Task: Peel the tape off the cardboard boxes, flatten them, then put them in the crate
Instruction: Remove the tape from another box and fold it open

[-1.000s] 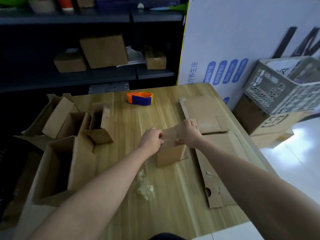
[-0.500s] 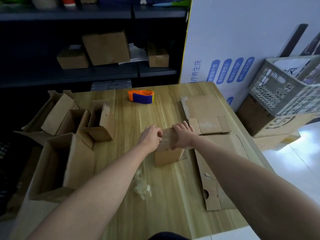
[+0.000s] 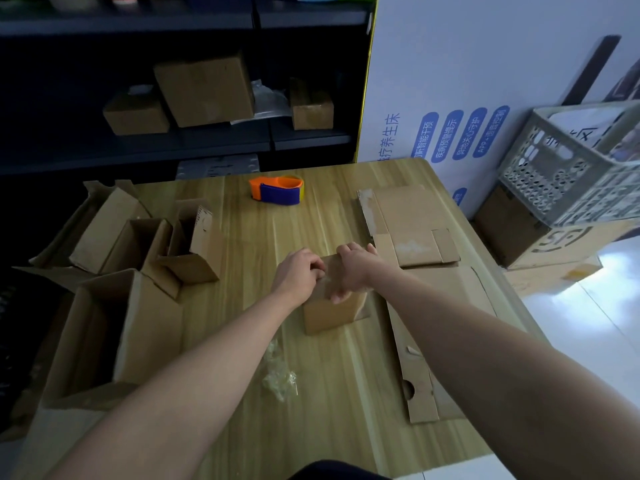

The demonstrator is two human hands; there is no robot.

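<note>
Box [image 3: 329, 313] gripped by left hand [image 3: 298, 273], right hand [image 3: 358, 270], crate [image 3: 554, 178] beside table [image 3: 242, 244]

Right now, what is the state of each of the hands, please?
Left hand: fingers curled on top of the small box; a pinch cannot be told.
Right hand: grips the small box.

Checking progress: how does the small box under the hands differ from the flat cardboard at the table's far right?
The small box stands upright, box-shaped; the flat cardboard lies collapsed. The left hand and right hand hold the small box; no hand holds the flat cardboard. Both are brown.
</note>
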